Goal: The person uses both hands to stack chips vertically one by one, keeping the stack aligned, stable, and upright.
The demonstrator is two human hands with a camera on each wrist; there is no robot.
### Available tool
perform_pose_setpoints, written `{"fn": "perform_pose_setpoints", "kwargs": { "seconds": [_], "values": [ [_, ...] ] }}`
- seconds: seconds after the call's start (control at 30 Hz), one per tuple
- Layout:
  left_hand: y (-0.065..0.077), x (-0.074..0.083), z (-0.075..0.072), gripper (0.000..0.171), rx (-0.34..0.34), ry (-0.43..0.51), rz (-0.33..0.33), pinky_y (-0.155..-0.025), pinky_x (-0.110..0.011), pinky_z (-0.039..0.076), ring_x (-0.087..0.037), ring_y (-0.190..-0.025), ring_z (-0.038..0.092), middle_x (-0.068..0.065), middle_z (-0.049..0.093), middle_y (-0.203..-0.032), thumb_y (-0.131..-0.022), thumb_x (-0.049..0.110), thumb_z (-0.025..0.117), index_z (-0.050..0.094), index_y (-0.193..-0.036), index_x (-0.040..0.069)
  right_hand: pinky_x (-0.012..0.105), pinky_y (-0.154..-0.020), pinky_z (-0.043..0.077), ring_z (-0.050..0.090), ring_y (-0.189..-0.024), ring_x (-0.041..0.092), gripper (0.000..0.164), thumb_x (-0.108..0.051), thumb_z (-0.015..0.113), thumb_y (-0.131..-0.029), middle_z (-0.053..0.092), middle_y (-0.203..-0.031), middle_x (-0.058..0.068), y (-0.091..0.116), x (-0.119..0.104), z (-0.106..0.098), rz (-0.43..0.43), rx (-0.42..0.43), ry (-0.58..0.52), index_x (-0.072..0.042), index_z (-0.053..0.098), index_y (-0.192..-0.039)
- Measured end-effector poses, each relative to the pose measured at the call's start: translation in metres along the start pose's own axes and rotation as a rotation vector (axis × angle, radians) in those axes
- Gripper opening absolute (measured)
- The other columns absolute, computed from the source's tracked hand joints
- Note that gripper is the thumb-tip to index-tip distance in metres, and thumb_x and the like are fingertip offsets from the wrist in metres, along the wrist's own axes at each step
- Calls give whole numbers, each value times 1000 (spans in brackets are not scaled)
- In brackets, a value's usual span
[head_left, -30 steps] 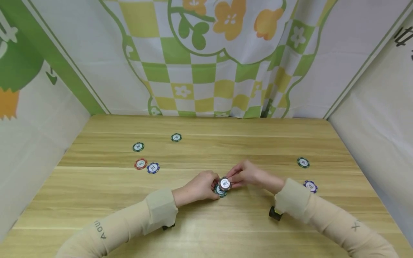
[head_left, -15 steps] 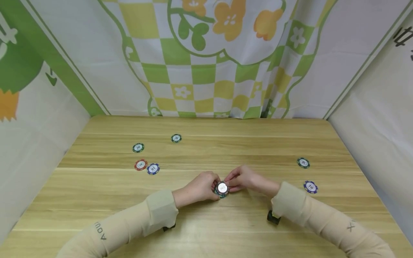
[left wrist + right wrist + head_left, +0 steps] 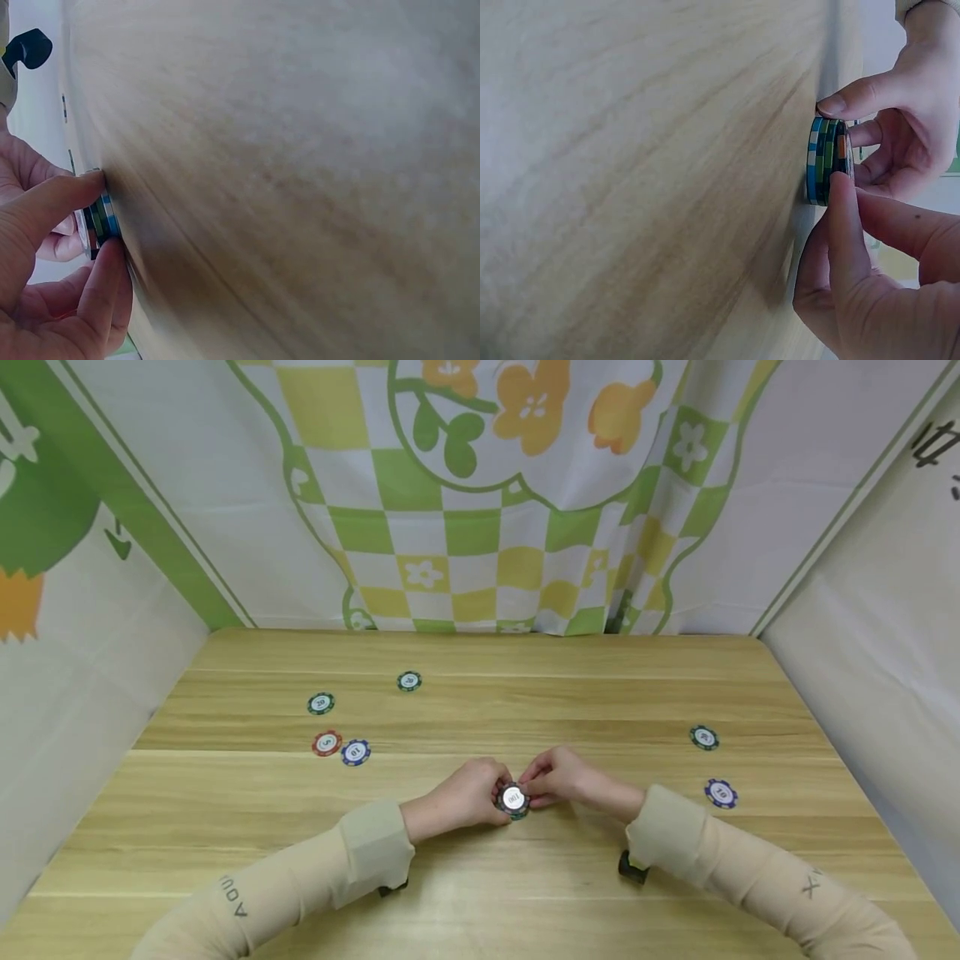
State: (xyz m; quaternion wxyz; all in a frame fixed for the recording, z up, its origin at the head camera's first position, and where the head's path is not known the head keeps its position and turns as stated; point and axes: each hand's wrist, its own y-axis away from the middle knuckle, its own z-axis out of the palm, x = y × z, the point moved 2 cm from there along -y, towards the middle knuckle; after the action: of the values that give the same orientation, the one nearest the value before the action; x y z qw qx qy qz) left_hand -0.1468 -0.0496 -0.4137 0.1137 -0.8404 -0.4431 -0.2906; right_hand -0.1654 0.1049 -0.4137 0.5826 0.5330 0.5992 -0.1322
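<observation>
1. While the chip stack [image 3: 825, 159] is kept between both hands near the middle of the wooden table [image 3: 517, 889], its left side is met by the left hand [image 3: 474, 791] and its right side by the right hand [image 3: 567, 776]; neither hand is nearer, since both are in contact.

2. The stack is gripped by the left hand between a thumb bent to the person's side of the rim and fingers curled round the far side.

3. The right edge of the 100 chip [image 3: 513, 797], topmost in the stack, is pinched by the right thumb and fingertips.

4. No long side is offered by the round chips: they are laid flat, face on face, and the stack's axis is stood roughly upright from the table. Blue, green and dark edges are shown in the right wrist view, with blue lowest.

5. The relation to be judged is the top chip's rim against the rims below. They look nearly in line, though a strip of green is seen on the person's side; whether that is an overhang or only the slant of the view cannot be told, as part of the rim is covered by fingers.
</observation>
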Motion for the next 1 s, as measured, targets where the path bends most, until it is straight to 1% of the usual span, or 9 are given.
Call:
{"fn": "perform_pose_setpoints", "kwargs": {
  "seconds": [0.2,0.4,0.6,0.83,0.93,1.0],
  "values": [
    [1,3,0,31,20,-47,8,-64,-22,43,-11,-71,49,-2,54,-80,-62,11,78,61,-86,3,24,-61,53,60,-61,10,11,6,60,-81,63,-78,12,0,0,1,-14,11,18,11,61,-91],
    [3,4,1,32,30,-75,21,-65,-20,44,-10,-72,50,-3,54,-83,-64,12,78,61,-89,2,24,-61,53,60,-61,10,11,7,61,-81,62,-78,12,0,0,2,-20,18,11,12,60,-90],
    [4,4,1,35,35,-80,27,-66,-20,45,-11,-74,51,-3,55,-85,-64,13,78,62,-92,1,23,-60,53,60,-60,9,11,6,62,-80,62,-76,10,0,1,2,-17,28,3,12,61,-89],
    [3,7,0,37,20,-81,24,-67,-21,45,-11,-75,51,-3,55,-84,-62,16,79,63,-93,2,23,-60,53,59,-59,9,11,6,62,-80,62,-76,10,-1,1,2,-21,34,10,12,61,-89],
    [3,8,-2,36,12,-91,25,-67,-20,44,-11,-75,51,-3,56,-85,-63,16,79,63,-93,2,24,-60,53,60,-60,9,11,5,62,-80,62,-74,9,0,0,2,-35,36,28,12,62,-89],
    [3,9,-3,36,9,-99,29,-67,-21,44,-11,-76,51,-4,56,-85,-64,15,79,63,-93,2,24,-60,53,60,-61,9,11,3,63,-80,63,-73,8,1,-1,2,-75,37,89,10,63,-88]
  ]
}}
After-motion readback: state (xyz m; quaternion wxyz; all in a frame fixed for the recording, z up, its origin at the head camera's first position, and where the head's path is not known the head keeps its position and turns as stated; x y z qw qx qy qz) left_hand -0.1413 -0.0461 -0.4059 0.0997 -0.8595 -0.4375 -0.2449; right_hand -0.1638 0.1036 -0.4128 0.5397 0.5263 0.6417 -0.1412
